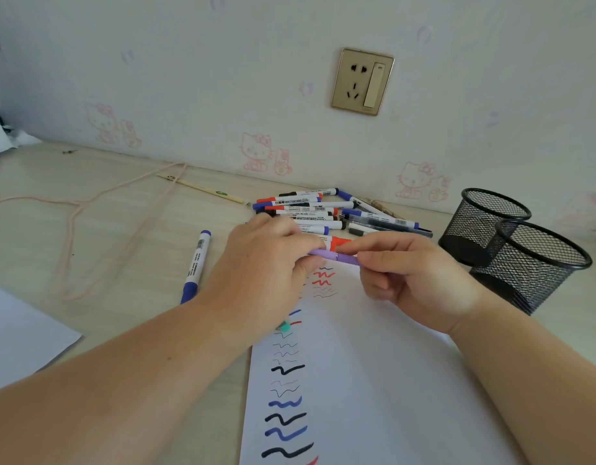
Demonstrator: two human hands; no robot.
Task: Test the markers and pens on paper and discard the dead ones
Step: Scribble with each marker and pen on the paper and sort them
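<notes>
Desk, head view.

- Purple pen (335, 256): held level above the top of the paper, pinched at either end by both hands.
- Left hand (266, 273): fingers closed round the pen's left part; a small teal object (284, 327) shows under the wrist, identity unclear.
- Right hand (414, 280): thumb and forefinger closed on the pen's right part.
- White paper sheet (373, 380): bears a column of black, blue and red test squiggles (286, 411).
- Pile of whiteboard markers and pens (323, 211): just behind the hands, near the wall.
- Single blue whiteboard marker (196, 266): lying apart, left of the hands.
- Two black mesh pen cups (524, 256): right of the paper, touching each other.
- Wall socket (363, 81); pink cord (88, 209).
</notes>
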